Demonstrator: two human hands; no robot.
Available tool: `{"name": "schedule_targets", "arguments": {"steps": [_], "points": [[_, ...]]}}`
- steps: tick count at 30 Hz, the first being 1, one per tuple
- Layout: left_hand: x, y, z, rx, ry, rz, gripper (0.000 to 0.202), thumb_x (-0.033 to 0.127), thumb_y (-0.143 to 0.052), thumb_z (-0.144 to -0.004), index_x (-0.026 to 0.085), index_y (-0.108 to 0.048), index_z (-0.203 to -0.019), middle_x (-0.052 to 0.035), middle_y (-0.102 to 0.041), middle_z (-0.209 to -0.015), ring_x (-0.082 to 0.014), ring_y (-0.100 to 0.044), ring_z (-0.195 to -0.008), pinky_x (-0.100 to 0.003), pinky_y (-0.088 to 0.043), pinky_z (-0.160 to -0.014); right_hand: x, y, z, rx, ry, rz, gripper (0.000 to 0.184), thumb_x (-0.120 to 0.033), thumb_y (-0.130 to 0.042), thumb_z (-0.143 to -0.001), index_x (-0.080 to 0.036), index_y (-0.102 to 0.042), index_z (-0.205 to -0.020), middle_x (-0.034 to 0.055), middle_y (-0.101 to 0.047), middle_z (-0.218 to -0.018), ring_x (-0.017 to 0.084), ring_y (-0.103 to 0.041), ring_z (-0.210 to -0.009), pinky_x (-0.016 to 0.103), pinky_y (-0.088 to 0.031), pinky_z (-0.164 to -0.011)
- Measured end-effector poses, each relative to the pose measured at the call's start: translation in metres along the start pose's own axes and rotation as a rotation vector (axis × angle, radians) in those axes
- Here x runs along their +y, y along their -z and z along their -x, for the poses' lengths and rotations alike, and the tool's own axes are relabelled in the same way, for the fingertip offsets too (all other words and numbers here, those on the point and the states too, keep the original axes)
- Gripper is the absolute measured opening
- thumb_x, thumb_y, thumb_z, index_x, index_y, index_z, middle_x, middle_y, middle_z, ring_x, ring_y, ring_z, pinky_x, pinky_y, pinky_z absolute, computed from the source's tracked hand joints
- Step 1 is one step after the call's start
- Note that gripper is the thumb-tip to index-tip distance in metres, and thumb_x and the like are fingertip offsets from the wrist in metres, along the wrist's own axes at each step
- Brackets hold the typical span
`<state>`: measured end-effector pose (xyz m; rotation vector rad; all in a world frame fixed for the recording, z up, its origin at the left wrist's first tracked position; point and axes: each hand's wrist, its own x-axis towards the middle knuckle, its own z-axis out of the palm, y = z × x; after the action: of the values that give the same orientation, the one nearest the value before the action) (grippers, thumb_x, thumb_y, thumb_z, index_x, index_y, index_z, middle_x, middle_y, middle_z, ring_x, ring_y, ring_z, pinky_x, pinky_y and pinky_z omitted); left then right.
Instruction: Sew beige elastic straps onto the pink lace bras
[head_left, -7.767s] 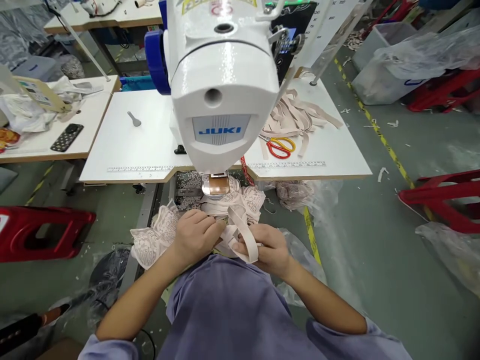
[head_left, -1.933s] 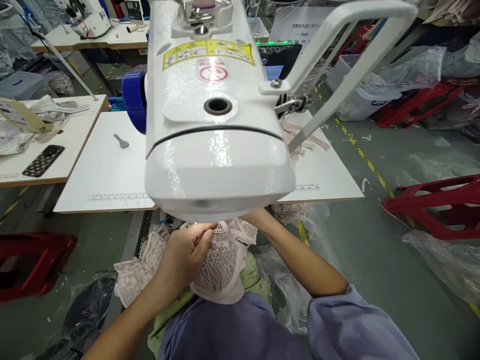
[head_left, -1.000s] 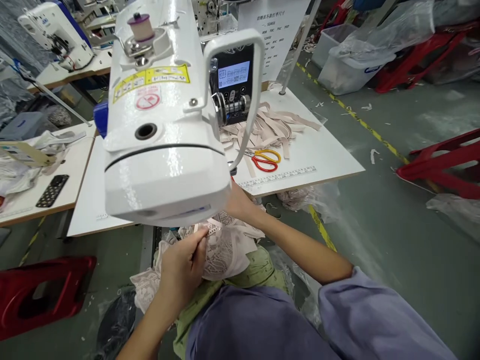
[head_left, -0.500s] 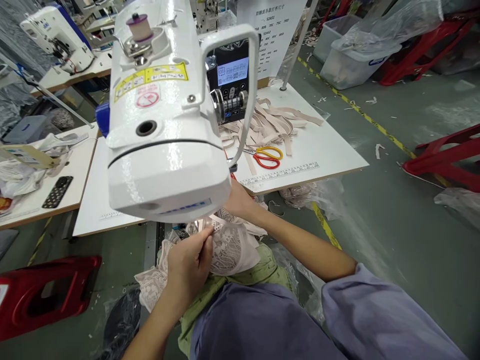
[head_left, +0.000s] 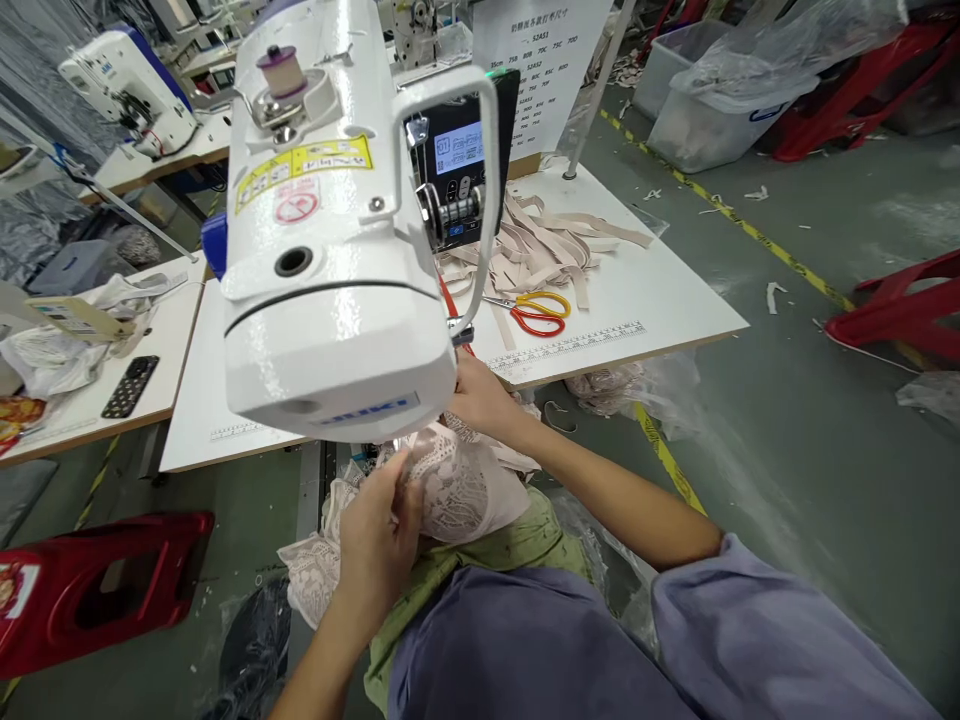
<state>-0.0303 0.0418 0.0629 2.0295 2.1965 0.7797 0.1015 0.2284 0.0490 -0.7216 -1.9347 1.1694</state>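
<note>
A white JUKI sewing machine point(head_left: 330, 250) fills the middle of the view and hides the needle area. Under its head lies a pale pink lace garment point(head_left: 457, 485), draped toward my lap. My left hand point(head_left: 379, 525) pinches the near edge of the lace, fingers closed on it. My right hand point(head_left: 476, 395) reaches under the machine head at its right side; its fingers rest on the lace, and most of them are hidden by the machine.
On the white table point(head_left: 660, 300) lie red-and-yellow scissors point(head_left: 536, 310) and a pile of beige straps point(head_left: 540, 250). A control panel point(head_left: 457, 160) stands behind the machine. A phone point(head_left: 129, 386) lies on the left table. Red stools point(head_left: 90, 585) stand on the floor.
My left hand has slid slightly down and left along the lace edge. The view has shifted a little; my right hand stays under the machine head.
</note>
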Motion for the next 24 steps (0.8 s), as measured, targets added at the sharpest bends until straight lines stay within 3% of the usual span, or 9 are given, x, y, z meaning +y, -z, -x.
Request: {"name": "schedule_targets", "arguments": {"steps": [4, 7, 11, 17, 24], "points": [[0.015, -0.011, 0.000, 0.213, -0.097, -0.101, 0.045, 0.026, -0.061, -0.090, 0.013, -0.052, -0.132, -0.0197, -0.063, -0.122, -0.0299, -0.058, -0.115, -0.044, -0.047, -0.097, -0.001, -0.001, 0.003, 0.010, -0.020, -0.005, 0.011, -0.025, -0.059, -0.080, -0.020, -0.067, -0.085, 0.0071, -0.065, -0.109, 0.021, -0.061, -0.087, 0.036, -0.050, -0.079], [0.034, -0.021, -0.003, 0.145, -0.110, -0.150, 0.055, 0.031, -0.064, -0.088, 0.012, -0.050, -0.138, -0.0210, -0.058, -0.132, -0.0327, -0.052, -0.123, -0.048, -0.038, -0.106, -0.004, -0.002, 0.005, 0.016, -0.041, 0.008, 0.010, -0.026, -0.059, -0.081, -0.019, -0.066, -0.084, 0.0064, -0.066, -0.103, 0.019, -0.060, -0.082, 0.032, -0.051, -0.071], [0.044, -0.028, -0.003, 0.099, -0.074, -0.226, 0.060, 0.035, -0.063, -0.089, 0.011, -0.048, -0.142, -0.0213, -0.053, -0.138, -0.0344, -0.048, -0.125, -0.047, -0.037, -0.106, -0.004, -0.005, 0.004, 0.022, -0.039, 0.065, 0.006, -0.023, -0.057, -0.081, -0.020, -0.062, -0.081, 0.0052, -0.063, -0.095, 0.017, -0.056, -0.076, 0.031, -0.050, -0.068], [0.036, -0.027, -0.001, 0.065, -0.073, -0.225, 0.056, 0.030, -0.062, -0.090, 0.016, -0.049, -0.143, -0.0208, -0.050, -0.136, -0.0340, -0.047, -0.124, -0.049, -0.038, -0.104, -0.002, -0.008, 0.001, 0.058, -0.045, 0.089, 0.007, -0.015, -0.056, -0.077, -0.022, -0.057, -0.078, 0.0048, -0.059, -0.089, 0.019, -0.055, -0.077, 0.034, -0.050, -0.069], [0.036, -0.027, -0.006, 0.081, -0.080, -0.235, 0.054, 0.029, -0.062, -0.089, 0.016, -0.051, -0.141, -0.0205, -0.051, -0.132, -0.0339, -0.047, -0.123, -0.049, -0.038, -0.104, -0.003, -0.008, -0.001, 0.054, -0.033, 0.094, 0.008, -0.017, -0.054, -0.077, -0.023, -0.058, -0.080, 0.0044, -0.059, -0.089, 0.021, -0.054, -0.081, 0.034, -0.051, -0.071]]}}
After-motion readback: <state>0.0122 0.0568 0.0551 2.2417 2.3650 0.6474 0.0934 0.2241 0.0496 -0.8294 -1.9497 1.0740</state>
